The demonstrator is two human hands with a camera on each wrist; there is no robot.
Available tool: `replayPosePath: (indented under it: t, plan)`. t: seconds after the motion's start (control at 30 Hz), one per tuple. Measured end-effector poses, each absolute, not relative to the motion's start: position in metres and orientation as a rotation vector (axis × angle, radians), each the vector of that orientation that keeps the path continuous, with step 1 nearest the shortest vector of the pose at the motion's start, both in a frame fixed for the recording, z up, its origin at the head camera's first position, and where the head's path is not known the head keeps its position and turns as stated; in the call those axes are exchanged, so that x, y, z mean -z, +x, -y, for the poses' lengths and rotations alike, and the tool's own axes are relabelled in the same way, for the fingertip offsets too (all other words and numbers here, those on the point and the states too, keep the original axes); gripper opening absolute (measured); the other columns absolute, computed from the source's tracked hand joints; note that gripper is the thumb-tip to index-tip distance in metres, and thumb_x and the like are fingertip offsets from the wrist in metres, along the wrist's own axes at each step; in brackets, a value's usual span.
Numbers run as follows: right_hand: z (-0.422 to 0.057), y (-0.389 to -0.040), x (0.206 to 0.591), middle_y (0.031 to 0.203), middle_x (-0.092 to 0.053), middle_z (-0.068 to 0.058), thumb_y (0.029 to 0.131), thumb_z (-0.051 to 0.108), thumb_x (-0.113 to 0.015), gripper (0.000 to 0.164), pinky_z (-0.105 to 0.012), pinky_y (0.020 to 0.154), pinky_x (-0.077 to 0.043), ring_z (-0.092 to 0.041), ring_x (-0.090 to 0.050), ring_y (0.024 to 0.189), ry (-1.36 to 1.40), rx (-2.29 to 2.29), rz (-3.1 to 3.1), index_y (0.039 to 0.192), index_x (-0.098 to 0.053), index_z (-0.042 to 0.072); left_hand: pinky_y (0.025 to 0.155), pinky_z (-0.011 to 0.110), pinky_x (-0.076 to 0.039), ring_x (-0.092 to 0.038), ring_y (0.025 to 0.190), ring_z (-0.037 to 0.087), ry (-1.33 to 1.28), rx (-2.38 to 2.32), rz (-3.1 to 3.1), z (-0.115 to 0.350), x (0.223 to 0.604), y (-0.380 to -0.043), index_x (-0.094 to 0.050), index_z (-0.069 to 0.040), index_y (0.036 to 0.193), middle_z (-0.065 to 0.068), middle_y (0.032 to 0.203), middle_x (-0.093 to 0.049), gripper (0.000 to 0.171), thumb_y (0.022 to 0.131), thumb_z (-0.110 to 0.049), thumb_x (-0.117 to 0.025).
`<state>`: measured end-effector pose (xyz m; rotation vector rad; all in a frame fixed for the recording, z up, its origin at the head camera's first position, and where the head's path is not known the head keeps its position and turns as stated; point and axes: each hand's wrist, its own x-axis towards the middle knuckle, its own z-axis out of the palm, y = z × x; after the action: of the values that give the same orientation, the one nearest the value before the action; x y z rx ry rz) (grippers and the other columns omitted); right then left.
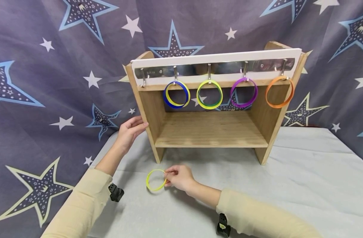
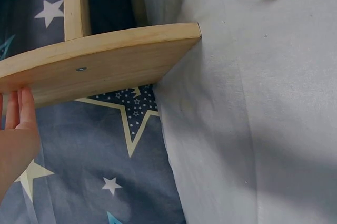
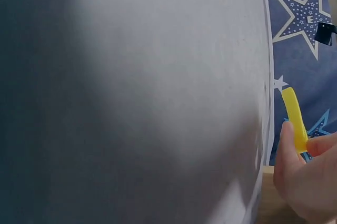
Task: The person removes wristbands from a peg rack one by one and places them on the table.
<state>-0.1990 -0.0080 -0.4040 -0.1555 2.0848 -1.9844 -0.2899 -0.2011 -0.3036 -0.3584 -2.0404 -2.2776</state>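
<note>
Between its thumb and fingers my right hand [image 1: 181,178] pinches a thin yellow wristband [image 1: 147,183] at its right edge, low over the cloth in front of the wooden shelf. The right wrist view shows this band [image 3: 295,121] nearly edge-on. My left hand [image 1: 129,134] touches the outer left side panel [image 1: 148,132] of the shelf with extended fingers; in the left wrist view the fingertips lie against the wood [image 2: 121,60]. A metal hook rail [image 1: 187,70] runs along the shelf's top front.
From the rail hang a blue band [image 1: 173,106] with yellow, a yellow-green band [image 1: 208,107], a purple band [image 1: 232,99] and an orange band [image 1: 273,106]. Pale cloth [image 1: 312,178] covers the table. A star-patterned curtain [image 1: 71,92] stands behind and at the left.
</note>
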Motion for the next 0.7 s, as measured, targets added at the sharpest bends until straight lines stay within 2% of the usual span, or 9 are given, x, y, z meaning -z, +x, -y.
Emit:
replayPosePath:
  t: [0.33, 0.53, 0.7]
  plan:
    - [0.0108, -0.1996, 0.4047, 0.077, -0.067, -0.013, 0.089, 0.002, -0.064, 0.021, -0.03, 0.066, -0.063, -0.009, -0.064, 0.058, -0.094, 1.92, -2.01, 0.105, -0.066, -0.012, 0.088, 0.013, -0.054, -0.065, 0.093, 0.001, -0.356, 2.265, 2.04, 0.2002, 0.3023, -0.2889, -0.057, -0.007, 0.113, -0.011, 0.096, -0.068, 0.025, 0.089, 0.002, -0.058]
    - [0.0097, -0.2024, 0.4072, 0.08, -0.068, -0.014, 0.089, 0.002, -0.064, 0.021, -0.029, 0.067, -0.063, -0.009, -0.064, 0.059, -0.078, 1.898, -2.022, 0.105, -0.066, -0.011, 0.089, 0.013, -0.054, -0.065, 0.092, 0.001, -0.342, 2.29, 2.017, 0.1986, 0.3029, -0.2888, -0.058, -0.009, 0.112, -0.011, 0.095, -0.069, 0.025, 0.089, 0.003, -0.058]
    - [0.0098, -0.2042, 0.4092, 0.078, -0.067, -0.011, 0.089, 0.002, -0.064, 0.021, -0.029, 0.068, -0.063, -0.008, -0.064, 0.059, -0.067, 1.889, -2.017, 0.105, -0.066, -0.01, 0.089, 0.014, -0.054, -0.066, 0.093, 0.002, -0.337, 2.291, 2.015, 0.1987, 0.3036, -0.2884, -0.056, -0.004, 0.117, -0.011, 0.095, -0.069, 0.028, 0.089, 0.002, -0.058]
